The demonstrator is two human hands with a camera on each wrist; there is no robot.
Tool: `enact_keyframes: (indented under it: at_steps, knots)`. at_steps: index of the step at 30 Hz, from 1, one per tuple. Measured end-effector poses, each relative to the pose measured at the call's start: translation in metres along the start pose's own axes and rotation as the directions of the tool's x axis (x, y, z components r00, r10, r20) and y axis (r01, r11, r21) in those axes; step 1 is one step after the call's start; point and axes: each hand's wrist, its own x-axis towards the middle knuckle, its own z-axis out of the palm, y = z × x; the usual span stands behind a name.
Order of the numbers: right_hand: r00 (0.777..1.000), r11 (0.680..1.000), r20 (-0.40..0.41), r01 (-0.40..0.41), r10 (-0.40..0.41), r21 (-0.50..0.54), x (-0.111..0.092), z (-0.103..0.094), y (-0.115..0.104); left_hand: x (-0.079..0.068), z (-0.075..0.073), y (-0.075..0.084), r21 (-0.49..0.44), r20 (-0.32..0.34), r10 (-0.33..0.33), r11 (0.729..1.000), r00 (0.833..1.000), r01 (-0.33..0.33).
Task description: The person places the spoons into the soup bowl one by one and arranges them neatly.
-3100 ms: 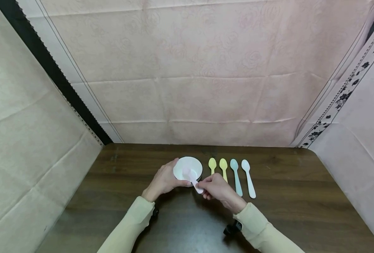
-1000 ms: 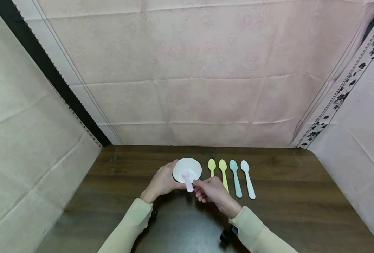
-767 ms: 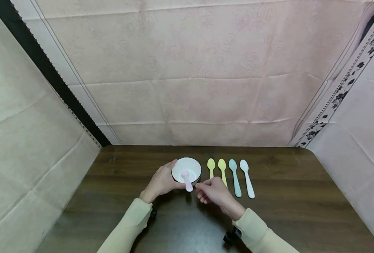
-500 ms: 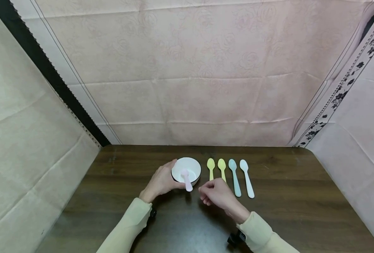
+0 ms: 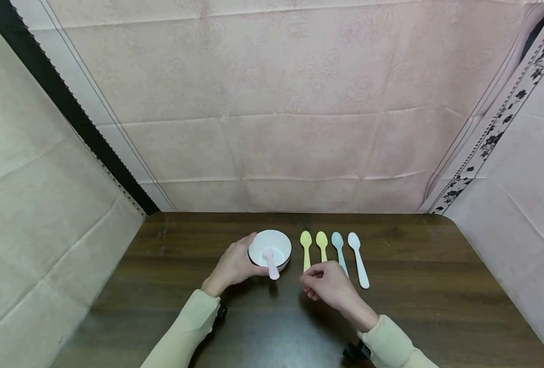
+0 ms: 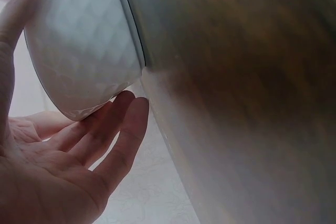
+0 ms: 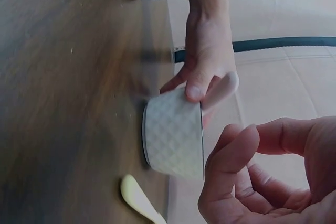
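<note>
A white bowl (image 5: 260, 243) with a dimpled outer wall (image 6: 84, 40) stands on the table, a pale pink spoon (image 5: 271, 261) leaning in it with its handle over the near rim. My left hand (image 5: 235, 263) holds the bowl from the left, thumb near the rim and fingers round the far side. Nothing is in my right hand (image 5: 329, 286), which hovers in front of a row of spoons, fingers loosely bent (image 7: 236, 166). The row has two yellow spoons (image 5: 306, 239), a light blue spoon (image 5: 338, 241) and a whitish spoon (image 5: 358, 258). My right hand covers some lower handles.
The brown wooden table (image 5: 419, 306) has pale cloth walls (image 5: 272, 153) at the back and both sides. A black wrist camera (image 5: 357, 351) hangs at the right sleeve.
My right hand let go of the pink spoon's handle, leaving it resting in the bowl. It then moved right, away from the bowl. My left hand stays on the bowl.
</note>
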Motion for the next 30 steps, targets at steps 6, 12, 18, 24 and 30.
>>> enact_keyframes:
  at_steps: [6, 12, 18, 24, 30]
  knots:
    - [0.998, 0.999, -0.059, -0.012, 0.01, -0.046, -0.002, -0.01, 0.001, -0.001, 0.001, 0.0, 0.002, 0.004, -0.003, 1.0, 1.0, 0.003]
    - [0.996, 0.999, -0.089, -0.02, 0.018, -0.027, -0.006, -0.02, 0.007, 0.0, 0.002, -0.001, -0.01, 0.01, -0.006, 1.0, 1.0, 0.006]
    - [0.993, 0.998, -0.117, -0.033, 0.027, -0.054, -0.006, -0.029, 0.011, 0.0, 0.002, -0.002, -0.015, 0.009, -0.015, 1.0, 1.0, 0.016]
    - [0.987, 0.991, -0.159, -0.046, 0.026, -0.124, -0.007, -0.038, 0.013, -0.001, 0.001, -0.001, -0.015, 0.005, -0.003, 1.0, 1.0, 0.004]
    - [0.983, 0.986, -0.181, -0.043, 0.014, -0.16, -0.006, -0.044, 0.018, -0.001, 0.001, -0.002, -0.011, 0.008, -0.007, 1.0, 1.0, 0.007]
